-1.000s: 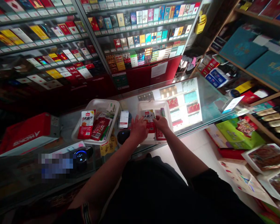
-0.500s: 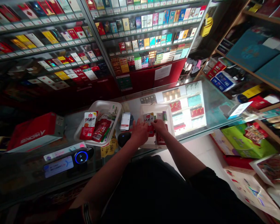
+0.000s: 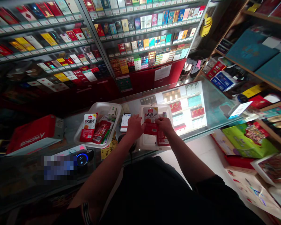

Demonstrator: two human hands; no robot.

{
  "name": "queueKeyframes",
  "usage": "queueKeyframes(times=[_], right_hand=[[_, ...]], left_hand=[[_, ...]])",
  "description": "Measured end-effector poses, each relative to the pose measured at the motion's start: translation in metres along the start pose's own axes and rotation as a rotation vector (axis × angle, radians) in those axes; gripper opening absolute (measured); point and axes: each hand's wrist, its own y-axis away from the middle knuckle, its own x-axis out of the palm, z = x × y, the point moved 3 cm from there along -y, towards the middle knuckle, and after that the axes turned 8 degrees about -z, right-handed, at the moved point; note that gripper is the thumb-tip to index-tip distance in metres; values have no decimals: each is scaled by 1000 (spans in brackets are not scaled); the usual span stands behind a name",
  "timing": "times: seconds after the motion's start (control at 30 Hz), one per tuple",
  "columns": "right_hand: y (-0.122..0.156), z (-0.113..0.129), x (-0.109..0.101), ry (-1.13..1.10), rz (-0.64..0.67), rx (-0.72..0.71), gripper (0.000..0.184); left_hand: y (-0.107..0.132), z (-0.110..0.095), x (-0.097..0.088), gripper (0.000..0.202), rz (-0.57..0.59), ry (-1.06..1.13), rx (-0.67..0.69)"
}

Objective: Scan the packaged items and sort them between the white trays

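Note:
My right hand (image 3: 164,125) pinches the right edge of a red-and-grey snack packet (image 3: 150,115), its printed front facing up. The packet is over a white foam tray (image 3: 144,145), where another red packet (image 3: 162,139) lies partly under my right hand. My left hand (image 3: 135,126) is just left of the held packet, fingers stretched out and apart, holding nothing that I can see. Its fingertips are beside a lit phone (image 3: 125,122) on the glass counter. A dark rounded object below the phone is mostly hidden by my left forearm.
A second white tray (image 3: 119,113) at left holds several snack packets (image 3: 88,126). Further left are a red box (image 3: 35,132) and a device with a glowing blue ring (image 3: 82,159). The glass counter (image 3: 215,107) runs right, towards a standing card (image 3: 240,109). Shelves of small boxes rise behind.
My left hand has drawn back left from the packet, towards the phone, and now covers much of the dark rounded object. The packet shows more of its front; my right hand has shifted slightly right.

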Motion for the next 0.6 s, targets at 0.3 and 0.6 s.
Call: queueKeyframes(times=[0.3,0.6], right_hand=[[17,35,-1,-386,119,-16,36],[25,49,16,-226,178,-163,31]], left_hand=[[-8,33,-8,19,20,460,-241],[6,66,-24,19,-105,754,-326]])
